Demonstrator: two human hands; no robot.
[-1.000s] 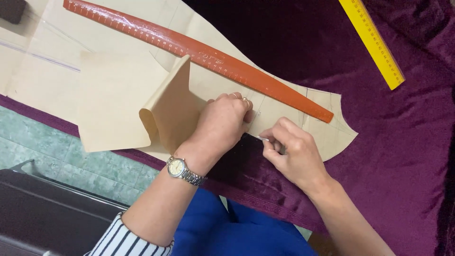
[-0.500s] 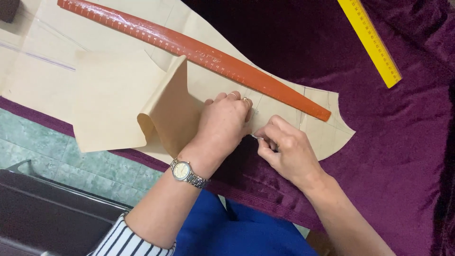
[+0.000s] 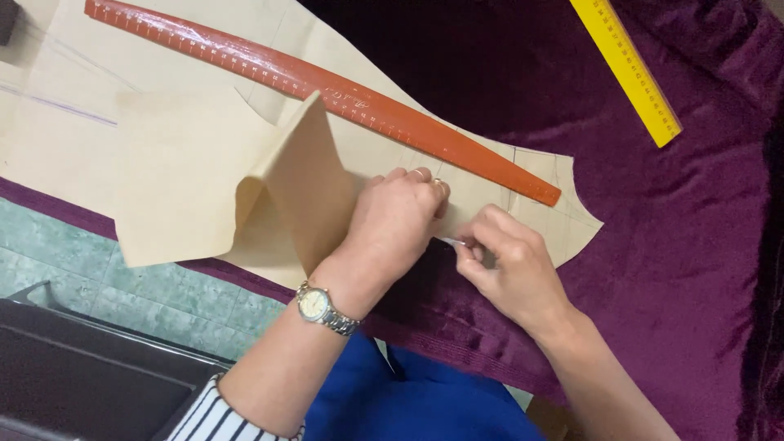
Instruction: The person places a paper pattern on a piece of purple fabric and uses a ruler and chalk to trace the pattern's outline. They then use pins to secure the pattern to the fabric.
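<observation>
Pinching a small white chalk [image 3: 450,241] between thumb and fingertips, the right hand [image 3: 510,269] sets its tip at the paper's lower edge, while the left hand [image 3: 396,224], fingers together, presses the pattern [image 3: 175,175] flat so it cannot slide. Tan and partly folded up, the pattern lies on purple velvet [image 3: 653,261], an orange curved ruler [image 3: 327,86] across it.

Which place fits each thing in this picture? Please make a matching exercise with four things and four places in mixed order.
Things:
1. orange curved ruler
2. yellow straight ruler
3. left hand
4. wristwatch

Places:
A. on the purple fabric, top right
B. on the left wrist
C. across the tan paper pattern
D. pressing on the pattern's edge

Pairs: 1-C, 2-A, 3-D, 4-B
</observation>
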